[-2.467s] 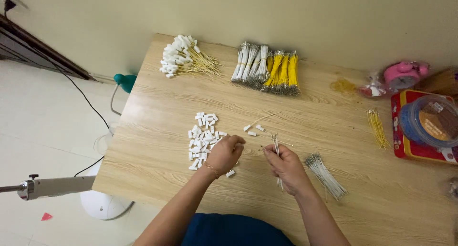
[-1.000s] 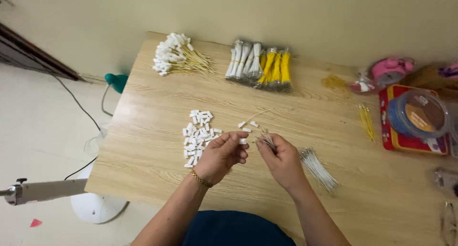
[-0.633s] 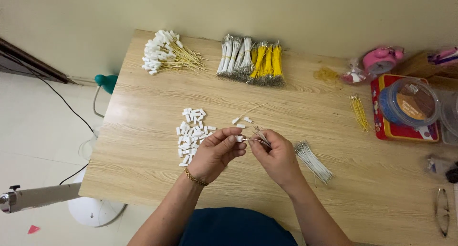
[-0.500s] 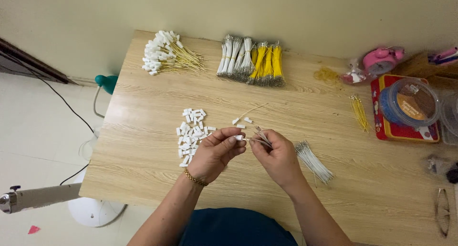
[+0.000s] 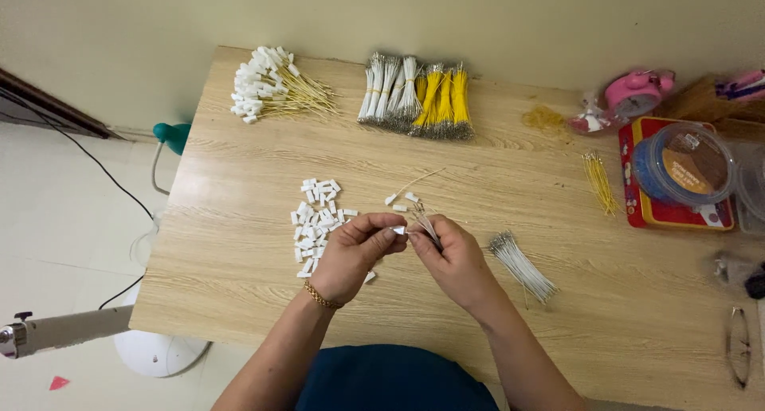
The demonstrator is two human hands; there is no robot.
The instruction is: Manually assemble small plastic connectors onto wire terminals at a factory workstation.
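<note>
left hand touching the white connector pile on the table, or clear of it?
Cannot tell. In the head view the left hand overlaps the right edge of the pile of white connectors, hiding any gap; its fingertips pinch one small white connector.

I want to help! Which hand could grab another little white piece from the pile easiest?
Probably the left hand: it sits right beside the pile of white pieces, while the right hand is farther away, holding thin wires.

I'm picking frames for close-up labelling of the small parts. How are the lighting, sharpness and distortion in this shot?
Head view: soft, even light, only faint shadows under the left hand and right hand; no strong glare on the wooden table; table edges bow slightly, wide-angle; the white connector and thin wires pinched between the fingertips are too small to resolve.
</note>
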